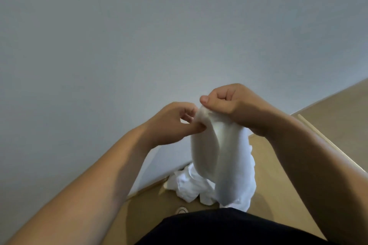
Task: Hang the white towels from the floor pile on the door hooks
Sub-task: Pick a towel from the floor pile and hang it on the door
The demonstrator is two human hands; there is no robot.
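Note:
A white towel (219, 155) hangs in front of me, held up at its top edge by both hands. My right hand (233, 105) grips the bunched top of the towel in a fist. My left hand (175, 123) pinches the towel's edge just beside it, thumb against fingers. The cloth drops in two folds down toward the floor. Below it lies the pile of white towels (187, 185) on the floor against the wall. No door hooks are in view.
A plain pale wall (139, 36) fills the upper view right in front of me. Tan floor (328, 115) runs to the right, with a light strip along it. My dark clothing (219, 228) shows at the bottom, and a shoe tip (181, 210) by the pile.

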